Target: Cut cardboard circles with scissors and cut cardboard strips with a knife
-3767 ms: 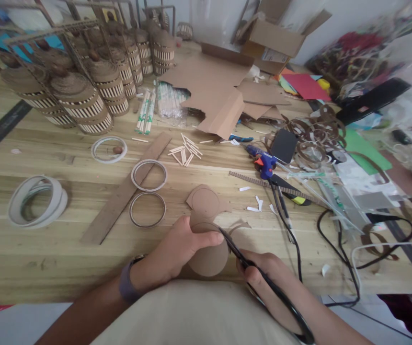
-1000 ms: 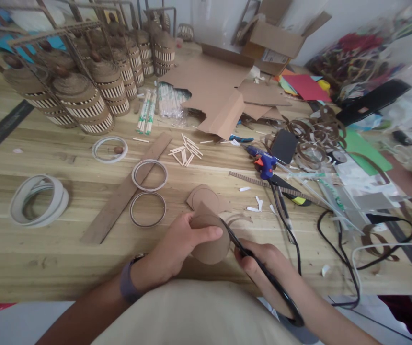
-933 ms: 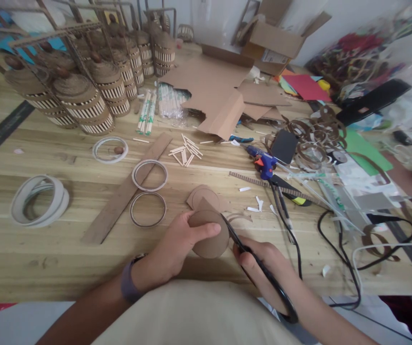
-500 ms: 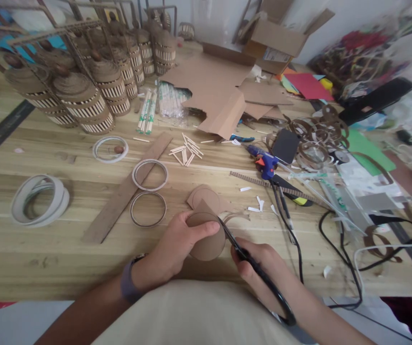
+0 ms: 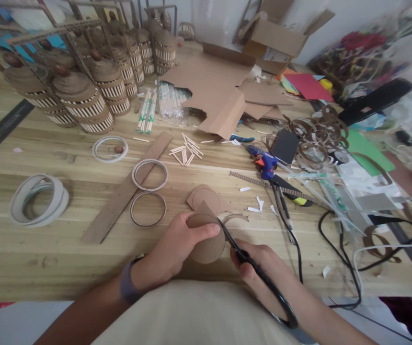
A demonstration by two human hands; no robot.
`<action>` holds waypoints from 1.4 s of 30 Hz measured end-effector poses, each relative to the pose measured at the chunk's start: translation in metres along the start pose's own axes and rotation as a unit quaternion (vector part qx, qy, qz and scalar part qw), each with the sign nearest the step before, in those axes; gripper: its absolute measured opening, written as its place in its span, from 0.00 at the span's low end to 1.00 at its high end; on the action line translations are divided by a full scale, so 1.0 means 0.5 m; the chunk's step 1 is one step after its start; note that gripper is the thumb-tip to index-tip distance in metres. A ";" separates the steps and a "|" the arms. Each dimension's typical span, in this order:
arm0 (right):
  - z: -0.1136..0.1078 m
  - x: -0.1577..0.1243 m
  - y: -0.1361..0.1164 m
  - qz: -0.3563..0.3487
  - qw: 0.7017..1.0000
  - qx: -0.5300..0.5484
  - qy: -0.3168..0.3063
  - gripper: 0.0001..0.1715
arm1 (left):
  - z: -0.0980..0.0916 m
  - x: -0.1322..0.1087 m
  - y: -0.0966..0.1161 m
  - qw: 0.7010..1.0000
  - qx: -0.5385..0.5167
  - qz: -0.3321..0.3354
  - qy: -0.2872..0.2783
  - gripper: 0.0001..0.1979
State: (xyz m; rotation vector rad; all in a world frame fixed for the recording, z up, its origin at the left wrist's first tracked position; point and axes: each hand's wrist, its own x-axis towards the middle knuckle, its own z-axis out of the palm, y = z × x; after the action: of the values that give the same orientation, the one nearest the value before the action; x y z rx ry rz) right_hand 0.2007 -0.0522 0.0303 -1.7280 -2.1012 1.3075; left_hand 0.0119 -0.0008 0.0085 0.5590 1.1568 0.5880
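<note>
My left hand (image 5: 180,242) pinches a brown cardboard disc (image 5: 208,250) between thumb and fingers near the table's front edge. A pointed corner of uncut card still stands out at the disc's top. In my right hand (image 5: 263,263) is a pair of black-handled scissors (image 5: 268,285), with the blades against the disc's upper right edge. Just beyond lies another piece of cardboard (image 5: 204,197) with a circle drawn on it. A thin curved offcut (image 5: 237,218) rests right of the blades. Two rings (image 5: 148,209) lie left of the disc.
A blue glue gun (image 5: 265,163) with a black cord lies right of centre. Loose sticks (image 5: 188,149) and a long cardboard strip (image 5: 120,196) are further left. Stick-sided lanterns (image 5: 84,100) crowd the back left; large cardboard sheets (image 5: 213,81) lie at the back.
The disc has turned and dropped very slightly in my left hand, and the scissors have shifted a little with it. Everything else looks the same.
</note>
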 end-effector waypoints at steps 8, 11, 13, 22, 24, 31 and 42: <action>0.002 -0.005 0.003 0.015 1.000 -0.010 0.000 0.44 | 0.001 -0.001 0.001 1.000 -0.005 -0.003 -0.005 0.18; 0.001 -0.007 0.004 0.016 1.000 -0.009 0.003 0.45 | 0.000 -0.003 0.000 1.000 -0.008 0.001 -0.023 0.17; 0.001 -0.007 0.004 0.012 1.000 -0.010 0.002 0.45 | 0.000 -0.003 0.000 1.000 -0.004 0.001 -0.024 0.17; -0.001 -0.010 0.001 0.045 0.999 -0.017 -0.009 0.47 | 0.002 -0.004 0.004 1.000 0.011 0.002 -0.023 0.17; -0.002 -0.010 -0.001 0.047 0.999 -0.015 -0.009 0.47 | 0.002 -0.005 0.005 1.000 0.016 -0.003 -0.017 0.17; -0.004 -0.012 0.001 0.034 0.999 -0.017 0.002 0.47 | -0.001 -0.006 0.005 0.999 0.026 -0.009 -0.025 0.18; 0.015 -0.020 0.037 -0.002 0.999 -0.012 0.031 0.44 | -0.003 0.000 -0.005 0.996 0.077 0.029 -0.020 0.17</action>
State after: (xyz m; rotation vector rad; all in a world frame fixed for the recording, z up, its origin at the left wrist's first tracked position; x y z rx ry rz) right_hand 0.2133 -0.0653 0.0173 -1.7485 -2.0945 1.2154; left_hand 0.0109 -0.0026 0.0066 0.7350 1.1570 0.5384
